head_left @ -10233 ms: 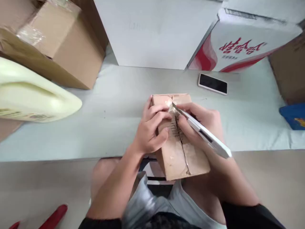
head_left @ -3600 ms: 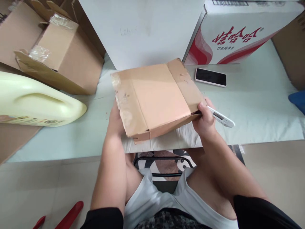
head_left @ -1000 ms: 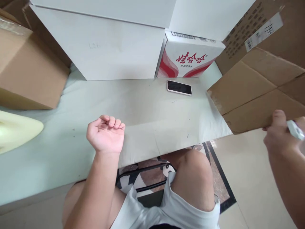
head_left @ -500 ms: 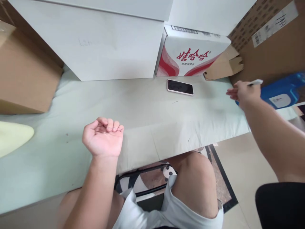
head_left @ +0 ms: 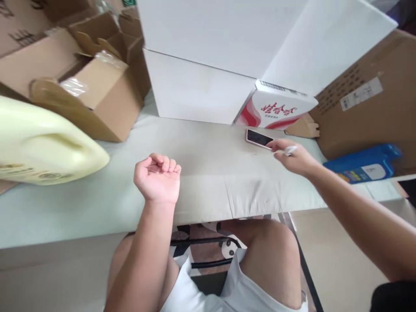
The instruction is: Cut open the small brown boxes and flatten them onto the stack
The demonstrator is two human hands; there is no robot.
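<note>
My left hand [head_left: 158,178] is palm up over the near side of the covered table, fingers loosely curled and the palm bare. Further right, my right hand [head_left: 294,157] reaches to the right end of a phone [head_left: 258,138] that lies screen up on the cloth. Its fingertips are at the phone's edge; whether they touch it I cannot tell. Held in that hand is a slim pen-like thing with a white end [head_left: 290,150], blurred and mostly covered by the fingers.
A white-and-red carton [head_left: 276,106] stands behind the phone, beside large white boxes [head_left: 198,97]. Cardboard boxes [head_left: 113,99] and a pale yellow jug [head_left: 55,143] are at the left. To the right lie a blue bottle [head_left: 360,167] and a big brown carton [head_left: 367,112].
My right hand has moved left from beside the blue bottle to the phone, still with the pen-like thing. The view has swung left, showing more of the yellow jug. The left hand keeps its pose.
</note>
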